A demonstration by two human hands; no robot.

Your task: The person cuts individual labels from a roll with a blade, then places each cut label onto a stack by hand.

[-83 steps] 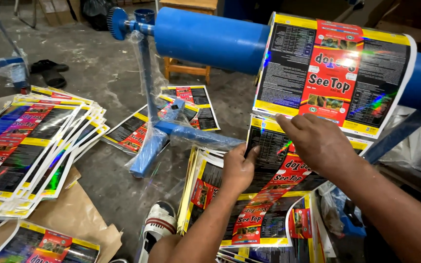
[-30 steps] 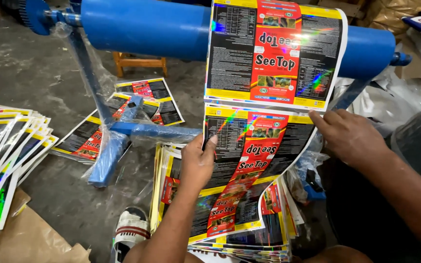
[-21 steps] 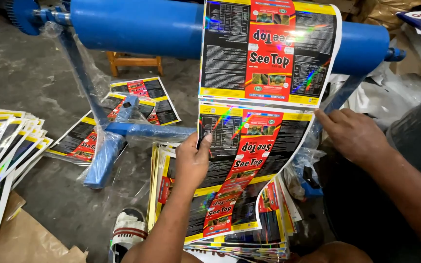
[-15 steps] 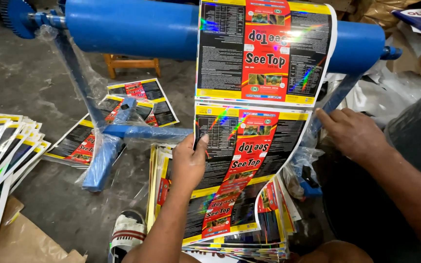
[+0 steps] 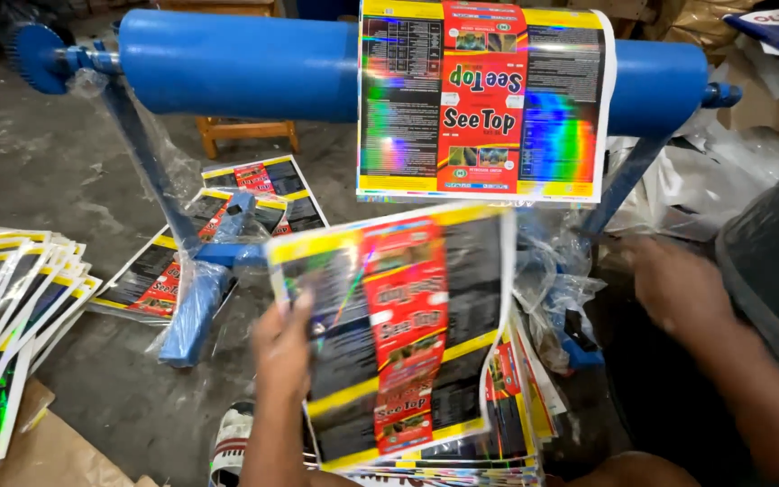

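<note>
Seemingly torn label sheet (image 5: 398,325), left hand (image 5: 283,353).

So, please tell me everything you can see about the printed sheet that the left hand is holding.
The printed sheet looks like glossy, thin film with a holographic shine. It has black text panels, yellow borders and a red band down the middle, printed twice along its length. It hangs tilted and blurred, detached below the strip draped over the blue roller. The left hand grips its left edge; the right hand is off it. Its lower end reaches the stack of similar sheets.
</note>
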